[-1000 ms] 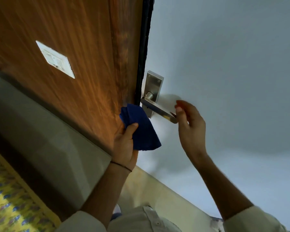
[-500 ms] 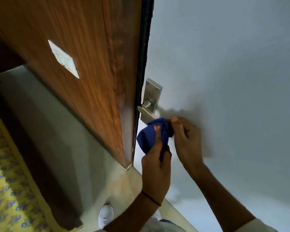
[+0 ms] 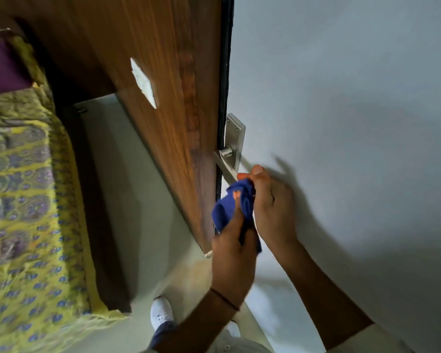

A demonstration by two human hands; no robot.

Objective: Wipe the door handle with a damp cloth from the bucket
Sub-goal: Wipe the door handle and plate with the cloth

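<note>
Cloth now bunched over the lever's end

The left hand (image 3: 233, 253) has carried the blue cloth (image 3: 236, 207) from beside the door handle (image 3: 225, 168) onto its tip, meeting the right hand (image 3: 273, 210).

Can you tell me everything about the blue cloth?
The deep blue cloth looks soft and is bunched into a crumpled wad. The left hand grips it from below, and the right hand presses against its other side. It covers the far end of the silver metal lever door handle, beside the wooden door's edge. Whether it is damp cannot be seen.
</note>
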